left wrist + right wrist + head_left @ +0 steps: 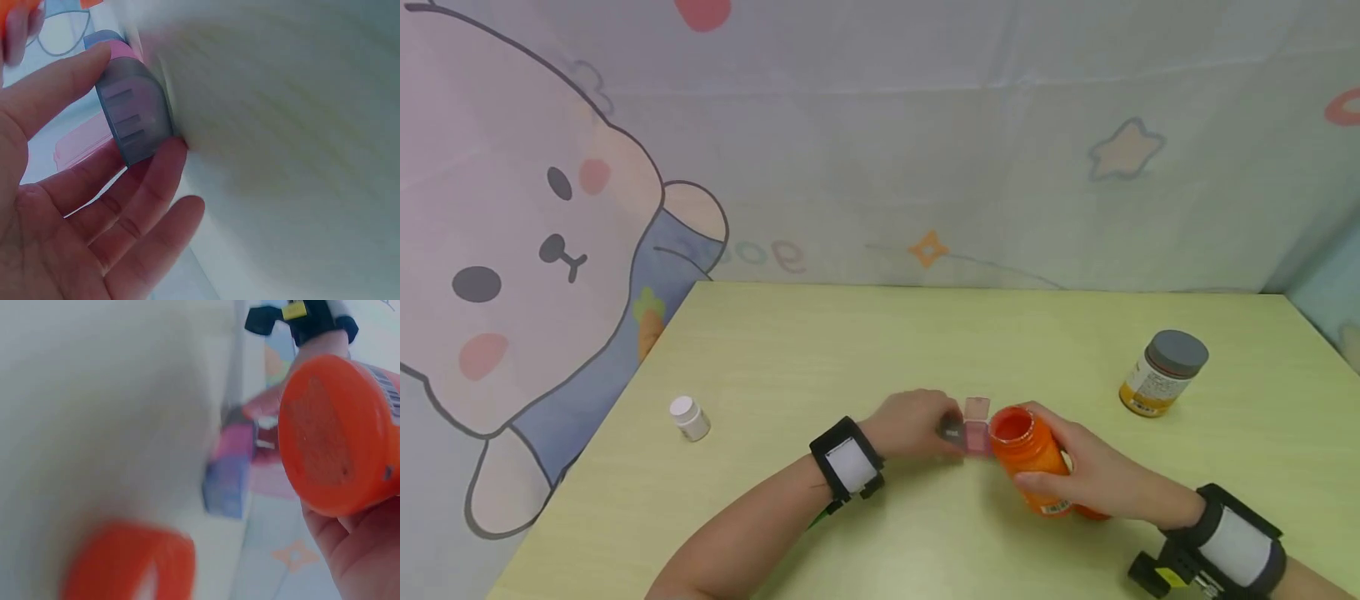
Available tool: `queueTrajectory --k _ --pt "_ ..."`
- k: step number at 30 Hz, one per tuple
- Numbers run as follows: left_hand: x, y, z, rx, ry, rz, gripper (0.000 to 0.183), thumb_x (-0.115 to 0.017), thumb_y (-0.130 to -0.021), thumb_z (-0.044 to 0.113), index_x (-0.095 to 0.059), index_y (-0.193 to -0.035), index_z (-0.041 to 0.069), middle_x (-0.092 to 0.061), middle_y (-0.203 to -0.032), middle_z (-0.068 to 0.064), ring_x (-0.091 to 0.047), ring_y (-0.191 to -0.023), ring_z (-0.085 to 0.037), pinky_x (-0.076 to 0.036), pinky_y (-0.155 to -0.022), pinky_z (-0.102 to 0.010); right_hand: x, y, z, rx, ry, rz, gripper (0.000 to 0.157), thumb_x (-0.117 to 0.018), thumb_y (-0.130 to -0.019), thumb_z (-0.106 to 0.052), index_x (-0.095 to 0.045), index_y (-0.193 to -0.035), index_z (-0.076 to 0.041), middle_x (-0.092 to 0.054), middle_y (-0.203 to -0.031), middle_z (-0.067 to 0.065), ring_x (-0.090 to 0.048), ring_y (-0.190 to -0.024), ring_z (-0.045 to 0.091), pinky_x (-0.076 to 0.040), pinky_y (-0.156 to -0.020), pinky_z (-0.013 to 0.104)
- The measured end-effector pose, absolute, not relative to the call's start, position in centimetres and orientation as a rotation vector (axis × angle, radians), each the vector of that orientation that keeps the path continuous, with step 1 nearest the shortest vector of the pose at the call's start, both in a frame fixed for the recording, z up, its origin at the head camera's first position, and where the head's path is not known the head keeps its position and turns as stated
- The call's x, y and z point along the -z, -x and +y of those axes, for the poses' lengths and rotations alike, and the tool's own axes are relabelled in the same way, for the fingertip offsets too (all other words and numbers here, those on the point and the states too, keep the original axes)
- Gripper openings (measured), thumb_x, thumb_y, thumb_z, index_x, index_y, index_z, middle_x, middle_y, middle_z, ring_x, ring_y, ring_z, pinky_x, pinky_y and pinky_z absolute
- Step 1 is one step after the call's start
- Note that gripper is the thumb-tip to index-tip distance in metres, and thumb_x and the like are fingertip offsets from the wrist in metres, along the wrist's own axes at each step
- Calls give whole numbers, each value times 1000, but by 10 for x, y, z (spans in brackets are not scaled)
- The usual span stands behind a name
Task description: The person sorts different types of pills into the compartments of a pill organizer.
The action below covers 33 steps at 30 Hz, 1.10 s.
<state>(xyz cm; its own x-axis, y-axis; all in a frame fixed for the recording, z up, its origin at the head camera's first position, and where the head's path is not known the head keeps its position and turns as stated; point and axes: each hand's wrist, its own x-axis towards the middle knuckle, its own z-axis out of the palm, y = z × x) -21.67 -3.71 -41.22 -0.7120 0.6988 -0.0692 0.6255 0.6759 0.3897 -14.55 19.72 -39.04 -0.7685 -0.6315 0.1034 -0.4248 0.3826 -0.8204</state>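
Clearly, the left hand (916, 423) pinches a case (977, 438); right hand (1093, 467) grips barcoded orange bottle (1032, 458).

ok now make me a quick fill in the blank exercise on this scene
The right hand grips a tilted bottle coloured ____.
The left hand holds a box with a ____ section between its grey and bluish ones.
The grey-lidded jar is on the ____ side of the table.
The small bottle at the table's left has a ____ cap.
Answers: orange; pink; right; white
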Motion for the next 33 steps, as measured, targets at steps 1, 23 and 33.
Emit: queueTrajectory --k 1,23,33 --pt "412 217 -37 -518 -1068 2672 36 -71 -73 39 -62 -98 15 -53 -80 12 -47 -72 -5 -37 -62 -16 386 149 199 1281 946 2459 46 -62 -85 -25 -38 -124 -17 -55 -106 -2 -53 -90 13 -45 -77 34" --pt "416 219 -37 -553 -1066 2661 41 -73 -72 38 -62 -101 11 -53 -82 9 -47 -73 -6 -37 -64 -16 380 185 187 -165 1341 3026 60 -73 -70 -38 -50 -115 -6 -55 -100 9 -51 -89 26 -43 -77 41" --pt "415 220 -37 -555 -1064 2648 41 -73 -72 38 -62 -102 11 -53 -82 8 -47 -73 -7 -37 -62 -16 378 187 182 -408 1404 3035 60 -80 -60 -38 -54 -101 -4 -56 -95 10 -51 -87 26 -43 -74 38"
